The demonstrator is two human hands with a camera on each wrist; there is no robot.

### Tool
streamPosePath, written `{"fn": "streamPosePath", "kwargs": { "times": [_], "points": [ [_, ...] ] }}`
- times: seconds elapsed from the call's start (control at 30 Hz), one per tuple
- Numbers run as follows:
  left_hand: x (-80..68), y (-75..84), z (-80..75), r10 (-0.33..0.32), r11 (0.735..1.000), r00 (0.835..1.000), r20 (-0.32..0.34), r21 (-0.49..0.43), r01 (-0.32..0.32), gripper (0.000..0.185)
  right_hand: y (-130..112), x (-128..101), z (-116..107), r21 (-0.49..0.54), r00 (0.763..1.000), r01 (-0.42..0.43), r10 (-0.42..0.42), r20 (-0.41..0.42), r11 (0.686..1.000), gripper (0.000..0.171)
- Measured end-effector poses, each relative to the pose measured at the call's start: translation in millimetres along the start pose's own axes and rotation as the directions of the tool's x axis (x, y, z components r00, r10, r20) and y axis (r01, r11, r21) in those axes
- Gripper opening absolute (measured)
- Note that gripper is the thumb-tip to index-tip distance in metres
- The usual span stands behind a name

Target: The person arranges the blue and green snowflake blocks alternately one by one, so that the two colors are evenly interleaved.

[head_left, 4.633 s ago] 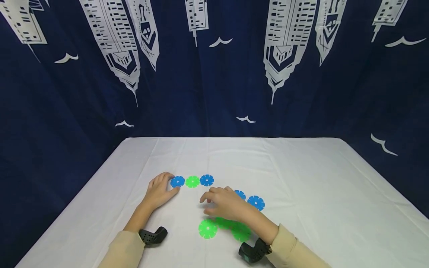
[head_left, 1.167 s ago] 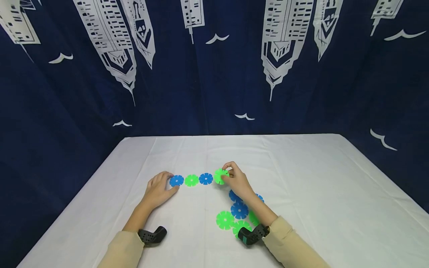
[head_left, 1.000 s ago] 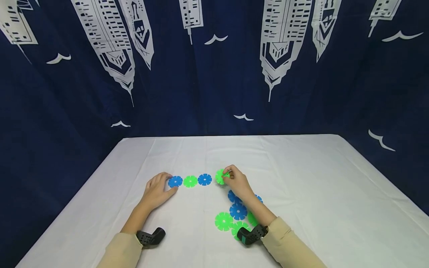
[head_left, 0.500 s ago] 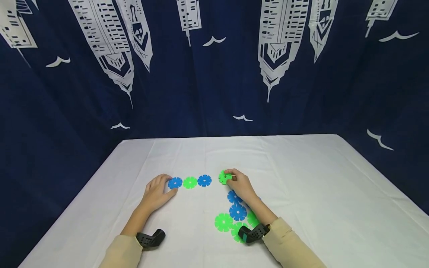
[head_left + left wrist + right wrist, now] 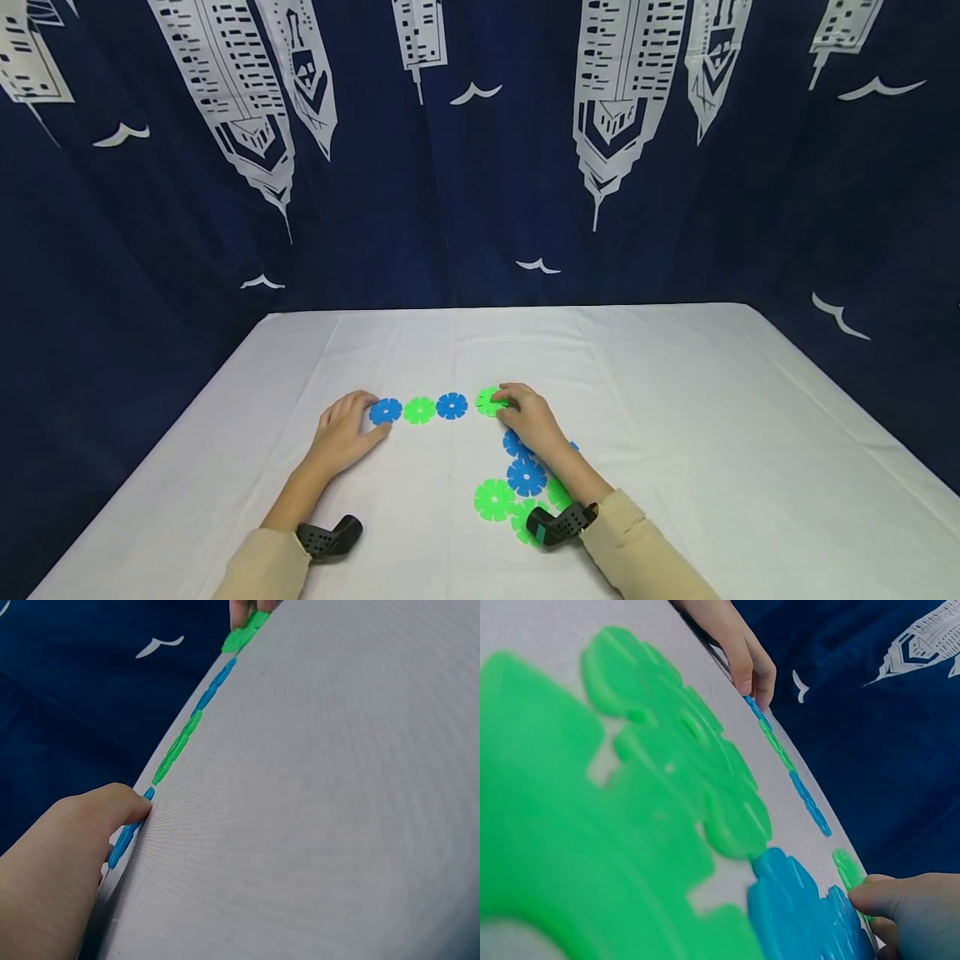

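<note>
A row of flat, notched plastic building discs lies on the white tablecloth: a blue disc (image 5: 386, 411), a green disc (image 5: 419, 410) and another blue disc (image 5: 452, 406). My left hand (image 5: 345, 437) holds the leftmost blue disc by its edges, thumb on the near side (image 5: 142, 806) and fingers on the far side. At the row's right end, a small gap apart, my right hand (image 5: 534, 425) pinches a second green disc (image 5: 489, 402) between thumb and fingers. In the right wrist view that green disc (image 5: 846, 866) is low over the cloth, partly covered by the fingers.
Below the right forearm lies a loose pile of blue discs (image 5: 527, 477) and green discs (image 5: 494, 500), some hidden by the arm and the black wrist camera (image 5: 558, 525). A dark blue printed curtain (image 5: 450, 208) hangs behind the table's far edge.
My right hand, earlier over the pile, has brought a green disc to the row's right end; it drew back slightly, then came down and left. My left hand stays at the leftmost blue disc.
</note>
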State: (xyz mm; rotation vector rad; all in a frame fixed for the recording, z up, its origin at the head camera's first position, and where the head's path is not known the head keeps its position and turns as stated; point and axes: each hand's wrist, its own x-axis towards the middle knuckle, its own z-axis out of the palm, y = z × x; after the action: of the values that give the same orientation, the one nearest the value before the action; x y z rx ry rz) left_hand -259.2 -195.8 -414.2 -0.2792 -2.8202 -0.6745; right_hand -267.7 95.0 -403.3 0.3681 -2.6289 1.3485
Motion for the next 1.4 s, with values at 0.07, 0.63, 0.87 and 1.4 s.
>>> {"fn": "streamPosePath", "kwargs": {
  "times": [0.07,0.63,0.87,1.4],
  "points": [
    [1.0,0.5,-0.2,0.001,1.000,1.000,-0.003,-0.004,-0.001,0.049,0.6,0.5,-0.1,-0.015,1.000,0.016,-0.016,0.004,1.000,0.019],
    [0.5,0.5,0.5,-0.005,1.000,1.000,-0.006,0.001,0.005,0.050,-2.3,-1.7,-0.6,-0.137,0.993,0.087,-0.075,0.090,0.987,0.024],
    [0.9,0.3,0.5,-0.007,1.000,1.000,-0.001,-0.003,0.007,0.050,-0.8,-2.6,0.8,-0.156,0.991,0.103,-0.088,0.104,0.982,0.028],
    [-0.4,1.4,0.5,-0.012,1.000,1.000,0.009,-0.001,0.012,0.049,0.4,-4.4,3.7,-0.220,0.988,0.129,-0.106,0.112,0.967,0.029]
  ]
}}
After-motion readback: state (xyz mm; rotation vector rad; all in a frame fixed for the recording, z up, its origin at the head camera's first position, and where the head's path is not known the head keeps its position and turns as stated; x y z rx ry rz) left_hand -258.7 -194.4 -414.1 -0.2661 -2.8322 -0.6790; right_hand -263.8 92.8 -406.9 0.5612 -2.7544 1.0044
